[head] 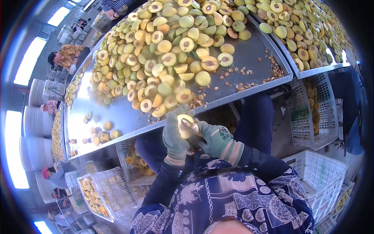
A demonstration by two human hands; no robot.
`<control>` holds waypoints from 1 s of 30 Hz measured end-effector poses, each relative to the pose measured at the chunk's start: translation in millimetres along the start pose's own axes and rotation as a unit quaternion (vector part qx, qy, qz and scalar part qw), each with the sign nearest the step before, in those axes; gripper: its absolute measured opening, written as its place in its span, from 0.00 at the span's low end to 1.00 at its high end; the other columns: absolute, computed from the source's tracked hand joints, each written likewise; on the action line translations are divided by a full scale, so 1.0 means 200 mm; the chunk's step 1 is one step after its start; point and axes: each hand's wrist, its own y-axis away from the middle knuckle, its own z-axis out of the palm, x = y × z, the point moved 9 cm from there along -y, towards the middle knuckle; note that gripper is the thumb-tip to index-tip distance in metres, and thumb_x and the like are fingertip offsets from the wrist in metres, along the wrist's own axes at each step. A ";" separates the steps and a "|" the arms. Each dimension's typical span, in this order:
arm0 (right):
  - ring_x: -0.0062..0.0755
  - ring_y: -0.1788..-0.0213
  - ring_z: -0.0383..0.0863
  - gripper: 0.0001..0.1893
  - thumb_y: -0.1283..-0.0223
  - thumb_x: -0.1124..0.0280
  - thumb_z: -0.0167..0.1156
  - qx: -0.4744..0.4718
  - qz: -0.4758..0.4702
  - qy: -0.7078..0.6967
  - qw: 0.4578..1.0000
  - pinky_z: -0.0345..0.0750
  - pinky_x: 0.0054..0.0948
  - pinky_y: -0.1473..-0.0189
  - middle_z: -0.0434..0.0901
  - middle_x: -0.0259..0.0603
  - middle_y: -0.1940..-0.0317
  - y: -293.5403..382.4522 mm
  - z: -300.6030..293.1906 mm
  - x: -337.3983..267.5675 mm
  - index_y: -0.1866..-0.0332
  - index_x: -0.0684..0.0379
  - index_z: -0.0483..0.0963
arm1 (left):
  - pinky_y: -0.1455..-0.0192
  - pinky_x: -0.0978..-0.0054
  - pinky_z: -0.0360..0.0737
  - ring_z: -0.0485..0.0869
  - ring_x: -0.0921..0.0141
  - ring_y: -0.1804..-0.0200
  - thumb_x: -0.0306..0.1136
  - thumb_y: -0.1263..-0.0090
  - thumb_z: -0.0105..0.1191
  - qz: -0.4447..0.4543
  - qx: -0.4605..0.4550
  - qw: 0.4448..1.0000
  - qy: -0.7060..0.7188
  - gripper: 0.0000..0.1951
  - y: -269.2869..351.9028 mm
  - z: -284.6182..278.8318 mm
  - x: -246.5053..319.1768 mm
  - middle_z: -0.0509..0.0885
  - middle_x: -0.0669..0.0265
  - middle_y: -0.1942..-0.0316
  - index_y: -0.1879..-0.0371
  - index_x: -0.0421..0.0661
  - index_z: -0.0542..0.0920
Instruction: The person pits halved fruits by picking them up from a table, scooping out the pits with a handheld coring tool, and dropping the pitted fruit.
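My left hand, in a green-grey knit glove, holds a yellow stone-fruit half with its cut face towards me. In my right hand, gloved in green, is a dark metal pitting tool whose curved tip rests on the cut face. Both hands meet just in front of the near rim of a steel-topped table. A large heap of halved yellow-green stone fruit covers much of the tabletop, many with the brown stone showing. My right fingers partly hide the tool's handle.
Brown stone pieces lie along the table's right edge. Loose fruit sits at its left end. Another fruit-laden table adjoins on the right. White plastic crates stand beside me; a left one holds fruit. Other people sit farther left.
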 end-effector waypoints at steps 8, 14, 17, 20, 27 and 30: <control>0.49 0.64 0.82 0.21 0.42 0.57 0.60 -0.108 0.067 0.100 0.987 0.77 0.41 0.60 0.82 0.49 0.67 0.02 0.06 0.12 0.48 0.58 0.71 | 0.49 0.65 0.82 0.83 0.58 0.52 0.44 0.23 0.38 0.043 -0.071 0.972 -0.218 0.24 -0.02 -0.02 -0.03 0.81 0.51 0.52 0.46 0.31 0.71; 0.50 0.62 0.82 0.19 0.42 0.59 0.59 -0.128 0.030 0.076 0.988 0.77 0.42 0.59 0.81 0.50 0.64 0.04 0.09 0.16 0.48 0.57 0.70 | 0.53 0.70 0.82 0.84 0.65 0.57 0.38 0.25 0.41 -0.105 -0.129 0.983 -0.076 0.16 0.00 0.05 -0.09 0.82 0.56 0.54 0.56 0.37 0.77; 0.51 0.61 0.82 0.18 0.42 0.60 0.59 -0.120 0.026 0.025 0.992 0.77 0.41 0.57 0.81 0.50 0.64 0.06 0.07 0.16 0.49 0.56 0.70 | 0.53 0.71 0.82 0.83 0.65 0.56 0.39 0.25 0.41 0.025 -0.220 0.926 -0.307 0.17 -0.03 0.09 -0.05 0.81 0.56 0.53 0.56 0.37 0.77; 0.51 0.60 0.81 0.18 0.41 0.59 0.59 -0.112 0.060 -0.001 0.992 0.76 0.41 0.57 0.80 0.51 0.65 0.06 0.11 0.24 0.51 0.57 0.70 | 0.49 0.70 0.79 0.82 0.63 0.52 0.39 0.24 0.41 -0.093 -0.106 0.980 -0.137 0.19 -0.02 0.01 -0.12 0.80 0.53 0.50 0.49 0.34 0.74; 0.51 0.59 0.81 0.15 0.42 0.60 0.60 -0.159 0.080 0.032 0.983 0.75 0.41 0.57 0.80 0.52 0.64 0.07 0.15 0.15 0.57 0.58 0.71 | 0.47 0.69 0.79 0.83 0.59 0.50 0.42 0.23 0.41 0.083 -0.061 0.965 -0.242 0.23 0.06 -0.01 0.03 0.80 0.53 0.50 0.46 0.31 0.73; 0.51 0.59 0.81 0.15 0.42 0.59 0.60 -0.184 0.089 0.061 0.977 0.75 0.40 0.57 0.80 0.52 0.64 0.06 0.16 0.17 0.58 0.59 0.71 | 0.49 0.68 0.81 0.84 0.60 0.53 0.41 0.24 0.42 0.004 -0.074 0.980 -0.186 0.22 0.04 -0.03 -0.05 0.81 0.53 0.51 0.47 0.31 0.74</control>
